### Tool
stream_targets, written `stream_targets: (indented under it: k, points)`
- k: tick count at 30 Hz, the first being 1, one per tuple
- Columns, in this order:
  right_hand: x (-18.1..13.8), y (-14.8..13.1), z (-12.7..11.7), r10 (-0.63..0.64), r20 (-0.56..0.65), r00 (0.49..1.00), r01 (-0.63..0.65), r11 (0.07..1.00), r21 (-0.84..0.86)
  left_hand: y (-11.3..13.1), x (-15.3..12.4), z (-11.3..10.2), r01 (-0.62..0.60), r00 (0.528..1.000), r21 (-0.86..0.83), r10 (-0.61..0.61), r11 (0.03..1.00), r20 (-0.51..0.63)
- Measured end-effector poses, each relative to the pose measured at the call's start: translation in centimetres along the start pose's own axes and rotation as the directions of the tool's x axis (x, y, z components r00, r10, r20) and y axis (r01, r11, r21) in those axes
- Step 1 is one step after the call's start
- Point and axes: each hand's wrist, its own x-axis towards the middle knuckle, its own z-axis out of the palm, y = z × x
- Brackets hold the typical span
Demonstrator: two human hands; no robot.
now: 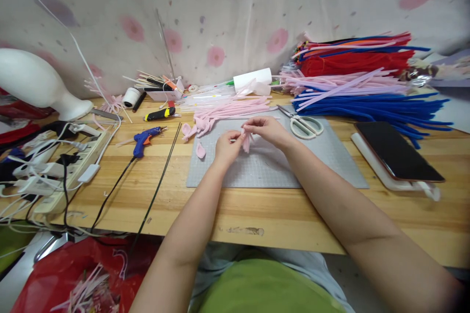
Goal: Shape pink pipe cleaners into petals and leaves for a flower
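Over the grey cutting mat [271,171], my left hand [228,146] and my right hand [265,129] meet at the fingertips. Both pinch a small bundle of pink pipe cleaners [246,144], whose ends hang below the fingers. Its upper part is hidden by my fingers. Left of my hands lies a single pink petal shape [200,150], with more pink petal shapes [201,126] behind it. Scissors with pale handles [306,128] rest on the mat beyond my right hand. Loose pink pipe cleaners [238,106] lie along the mat's back edge.
Left are a blue glue gun [142,142], a thin dark rod [161,178], a yellow-black cutter [160,114] and a cabled power strip [79,171]. A phone [398,149] lies right. Blue pipe cleaners [367,110] are piled behind. A red bag [47,274] of scraps is below the table edge.
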Motion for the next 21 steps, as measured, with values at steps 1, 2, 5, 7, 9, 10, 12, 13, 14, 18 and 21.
stream_targets:
  k: [1,2,5,7,9,10,12,13,14,18,21]
  points:
    - [0.04,0.04,-0.02,-0.001,0.007,1.000,0.001,1.000,0.009,-0.11,0.05,0.01,0.010,0.999,-0.009,-0.010,1.000,-0.033]
    - [0.10,0.09,0.00,-0.005,0.008,1.000,0.005,1.000,0.017,-0.24,0.12,-0.01,0.025,0.998,-0.024,-0.026,0.999,-0.049]
    - [0.26,0.25,0.15,-0.010,-0.031,0.999,0.011,0.999,0.041,-0.53,0.36,-0.30,0.098,0.995,-0.078,-0.100,0.992,-0.022]
    - [0.28,0.31,0.23,0.007,-0.065,0.998,-0.005,1.000,0.031,-0.47,0.51,-0.59,0.136,0.990,-0.111,-0.139,0.985,-0.026]
    - [0.19,0.31,0.29,0.030,-0.061,0.998,-0.030,1.000,0.002,-0.23,0.62,-0.82,0.162,0.984,-0.186,-0.172,0.969,-0.041]
    - [0.12,0.30,0.33,0.039,-0.046,0.998,-0.039,0.999,-0.012,-0.09,0.65,-0.89,0.171,0.982,-0.236,-0.184,0.957,-0.034]
    - [-0.05,0.28,0.43,0.044,-0.011,0.999,-0.045,0.998,-0.036,0.12,0.65,-0.90,0.189,0.980,-0.328,-0.196,0.925,0.011]
    - [-0.12,0.29,0.49,0.041,0.004,0.999,-0.041,0.998,-0.049,0.17,0.63,-0.86,0.199,0.979,-0.358,-0.199,0.912,0.037]
    - [-0.18,0.31,0.54,0.035,0.015,0.999,-0.034,0.997,-0.063,0.19,0.61,-0.81,0.209,0.978,-0.375,-0.203,0.903,0.057]
    - [-0.22,0.32,0.46,-0.005,0.049,0.999,0.010,0.996,-0.084,0.27,0.59,-0.77,0.254,0.967,-0.375,-0.233,0.892,0.101]
    - [-0.21,0.06,0.17,-0.045,0.061,0.997,0.051,0.994,-0.092,0.46,0.67,-0.94,0.269,0.962,-0.358,-0.234,0.894,0.139]
